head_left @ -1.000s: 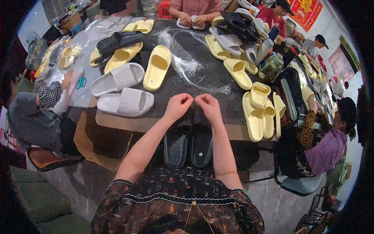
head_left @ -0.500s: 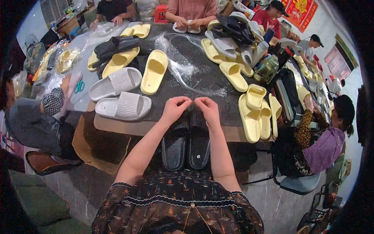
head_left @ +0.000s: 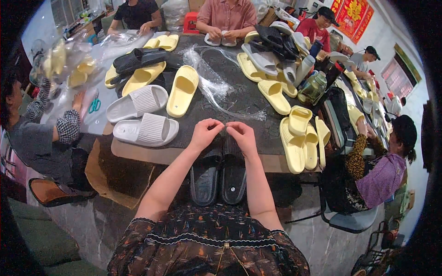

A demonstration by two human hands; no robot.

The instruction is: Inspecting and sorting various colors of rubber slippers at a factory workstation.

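Note:
A pair of black slide slippers (head_left: pixel 204 184) lies side by side at the table's near edge, toes away from me and heels over the edge. Above their toe ends, my left hand (head_left: pixel 206 133) pinches thumb against fingers. Facing it, my right hand (head_left: pixel 242 138) makes the same pinch, the fingertips almost meeting. Whatever is between them is too small to make out. Beyond my hands lies a loose bundle of thin clear plastic strands (head_left: pixel 214 85). To the left are a pair of grey slippers (head_left: pixel 145 130) and a yellow slipper (head_left: pixel 182 92).
Yellow slippers (head_left: pixel 294 145) stand at the right edge, with a mixed slipper pile (head_left: pixel 271 50) and a green-tinted jar (head_left: pixel 313 87) behind. Teal scissors (head_left: pixel 95 105) lie at left beside a co-worker (head_left: pixel 37 124). Another person (head_left: pixel 382 165) sits at right; others work across the table.
My hands keep their pinch and have shifted only slightly. The co-worker at left has raised an arm with bagged yellow slippers. The view has tilted a little.

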